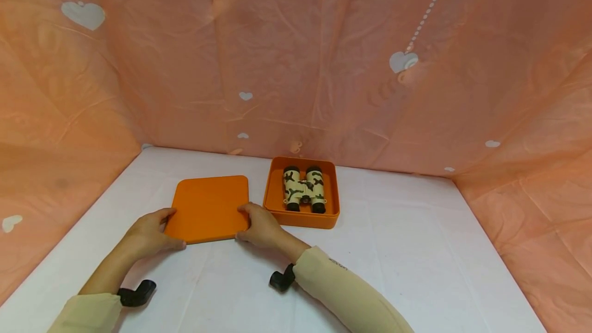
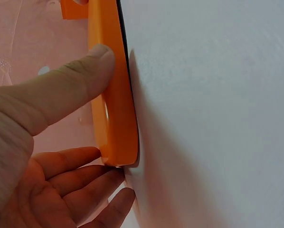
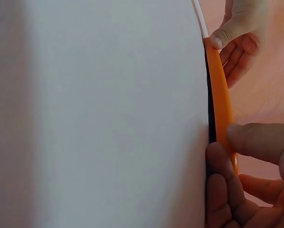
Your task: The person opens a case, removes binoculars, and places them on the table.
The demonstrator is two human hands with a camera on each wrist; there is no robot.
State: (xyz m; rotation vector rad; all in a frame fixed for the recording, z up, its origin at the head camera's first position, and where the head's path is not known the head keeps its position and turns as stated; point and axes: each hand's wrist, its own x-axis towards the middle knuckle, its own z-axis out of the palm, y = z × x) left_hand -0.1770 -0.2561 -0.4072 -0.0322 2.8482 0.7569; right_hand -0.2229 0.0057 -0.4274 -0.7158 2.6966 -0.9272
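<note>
An orange square lid (image 1: 208,209) lies flat, close over the white table, in the head view. My left hand (image 1: 149,235) grips it at the near left corner. In the left wrist view the thumb (image 2: 80,80) presses the lid's side wall, and the fingers (image 2: 75,180) reach round the corner. My right hand (image 1: 263,227) pinches the right side near the front corner. In the right wrist view its fingertips curl at the lower edge, beside a dark gap. Right of the lid stands an open orange box (image 1: 302,220) with camouflage binoculars (image 1: 304,189) in it.
White cloth covers the table (image 1: 416,251). A pink-orange curtain (image 1: 296,66) with white hearts hangs along the back and both sides. Black wrist-worn devices (image 1: 137,294) sit below each hand, near the beige sleeves (image 1: 351,292).
</note>
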